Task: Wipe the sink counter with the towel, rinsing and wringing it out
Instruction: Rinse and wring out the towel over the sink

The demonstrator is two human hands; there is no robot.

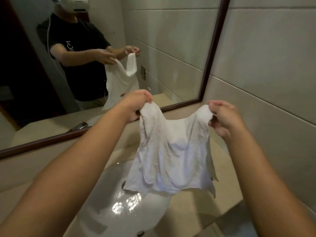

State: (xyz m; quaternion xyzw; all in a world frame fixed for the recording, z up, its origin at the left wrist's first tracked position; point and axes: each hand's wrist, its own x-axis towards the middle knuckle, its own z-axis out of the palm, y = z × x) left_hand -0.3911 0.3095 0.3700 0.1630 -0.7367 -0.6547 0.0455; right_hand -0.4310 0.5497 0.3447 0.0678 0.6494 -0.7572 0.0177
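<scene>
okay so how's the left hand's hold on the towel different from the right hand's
The left hand sits higher and nearer the mirror; the right hand is lower and nearer the tiled wall. The left bunches its corner of the towel from above; the right pinches its corner with its thumb on top. Both hold it spread over the sink.

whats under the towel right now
The towel, held up by the left hand and right hand, hangs over the wet sink basin; it covers the basin's far rim.

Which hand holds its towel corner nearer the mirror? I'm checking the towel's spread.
The left hand; its grip on the towel sits beside the mirror frame, the right hand further out.
</scene>
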